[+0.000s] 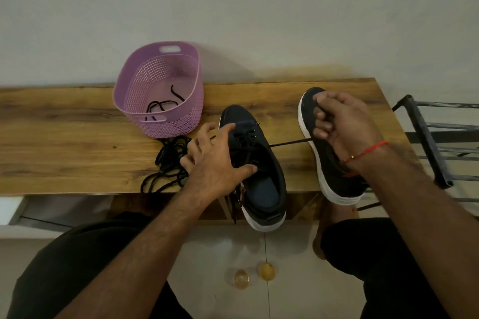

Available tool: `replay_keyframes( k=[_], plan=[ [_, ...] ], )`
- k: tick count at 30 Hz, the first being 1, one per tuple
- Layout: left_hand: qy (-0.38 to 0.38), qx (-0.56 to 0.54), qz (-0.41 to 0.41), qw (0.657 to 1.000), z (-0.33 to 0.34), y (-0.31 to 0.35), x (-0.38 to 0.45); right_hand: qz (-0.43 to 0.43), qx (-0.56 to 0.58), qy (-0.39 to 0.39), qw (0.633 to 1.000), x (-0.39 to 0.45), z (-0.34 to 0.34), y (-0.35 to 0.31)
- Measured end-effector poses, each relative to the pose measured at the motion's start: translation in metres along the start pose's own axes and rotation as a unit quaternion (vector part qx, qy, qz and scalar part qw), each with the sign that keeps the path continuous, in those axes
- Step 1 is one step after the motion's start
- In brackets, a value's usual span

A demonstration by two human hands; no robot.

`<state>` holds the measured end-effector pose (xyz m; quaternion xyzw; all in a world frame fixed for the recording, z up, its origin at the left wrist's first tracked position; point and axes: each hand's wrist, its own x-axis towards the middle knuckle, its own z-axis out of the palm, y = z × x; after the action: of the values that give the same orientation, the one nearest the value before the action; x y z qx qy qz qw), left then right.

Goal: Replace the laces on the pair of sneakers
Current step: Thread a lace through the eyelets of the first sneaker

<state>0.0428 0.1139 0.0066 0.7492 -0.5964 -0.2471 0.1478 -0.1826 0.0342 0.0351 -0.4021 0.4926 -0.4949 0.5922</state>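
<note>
Two black sneakers with white soles lie on a wooden table (64,124). The left sneaker (261,184) sits at the front edge with its heel overhanging. My left hand (215,160) rests on its left side, fingers spread over the eyelets and the thumb on the tongue. A black lace (290,143) runs taut from its eyelets rightward into my right hand (342,124), which pinches the lace end with curled fingers. That hand hovers over the right sneaker (334,176). A loose pile of black laces (168,160) lies left of my left hand.
A purple perforated basket (160,90) stands at the back left of the table, holding a black lace (163,106). A dark metal rack (435,142) stands to the right of the table. Two small yellowish objects (256,274) lie on the floor between my knees.
</note>
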Motion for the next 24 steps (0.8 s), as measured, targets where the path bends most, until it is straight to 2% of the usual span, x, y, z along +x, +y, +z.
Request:
replay_keyframes(
  k=[1, 2, 3, 4, 5, 6, 8, 10, 12, 13, 15, 17, 20, 22, 24],
  plan=[
    [-0.005, 0.002, -0.003, 1.0, -0.001, -0.002, 0.0, -0.063, -0.152, -0.034, 0.986, -0.001, -0.003, 0.0],
    [-0.012, -0.002, -0.006, 1.0, -0.002, -0.004, 0.001, -0.123, -0.305, -0.086, 0.941, -0.003, -0.002, 0.003],
    [-0.019, -0.004, -0.009, 1.0, -0.002, -0.005, 0.002, -0.162, -0.431, -0.149, 0.875, -0.006, 0.001, 0.009],
    [-0.024, -0.001, -0.012, 1.0, -0.003, -0.006, 0.003, -0.174, -0.521, -0.207, 0.81, -0.009, 0.006, 0.016],
    [-0.026, 0.007, -0.014, 1.0, -0.004, -0.007, 0.003, -0.173, -0.573, -0.25, 0.761, -0.011, 0.012, 0.023],
    [-0.028, 0.015, -0.015, 0.999, -0.004, -0.008, 0.003, -0.169, -0.596, -0.269, 0.737, -0.012, 0.015, 0.026],
    [-0.033, 0.021, -0.017, 0.999, -0.006, -0.01, 0.004, -0.161, -0.597, -0.23, 0.752, -0.007, 0.01, 0.02],
    [-0.038, 0.02, -0.015, 0.999, -0.007, -0.011, 0.004, -0.171, -0.619, -0.098, 0.76, 0.009, -0.012, 0.007],
    [-0.044, 0.021, -0.016, 0.999, -0.007, -0.011, 0.004, -0.169, -0.646, 0.025, 0.744, 0.021, -0.035, -0.009],
    [-0.047, 0.02, -0.017, 0.999, -0.008, -0.012, 0.004, -0.167, -0.657, 0.053, 0.733, 0.023, -0.042, -0.014],
    [-0.051, 0.017, -0.019, 0.998, -0.008, -0.012, 0.005, -0.196, -0.673, 0.031, 0.712, 0.019, -0.041, -0.013],
    [-0.052, 0.014, -0.019, 0.998, -0.008, -0.012, 0.006, -0.243, -0.672, -0.066, 0.697, 0.004, -0.024, -0.001],
    [-0.053, 0.011, -0.021, 0.998, -0.007, -0.013, 0.007, -0.249, -0.645, -0.199, 0.695, -0.015, 0.011, 0.021],
    [-0.055, 0.017, -0.024, 0.998, -0.007, -0.014, 0.007, -0.259, -0.647, -0.238, 0.676, -0.018, 0.025, 0.033],
    [-0.06, 0.022, -0.026, 0.998, -0.007, -0.017, 0.007, -0.237, -0.647, -0.228, 0.688, -0.013, 0.023, 0.03]
  ],
)
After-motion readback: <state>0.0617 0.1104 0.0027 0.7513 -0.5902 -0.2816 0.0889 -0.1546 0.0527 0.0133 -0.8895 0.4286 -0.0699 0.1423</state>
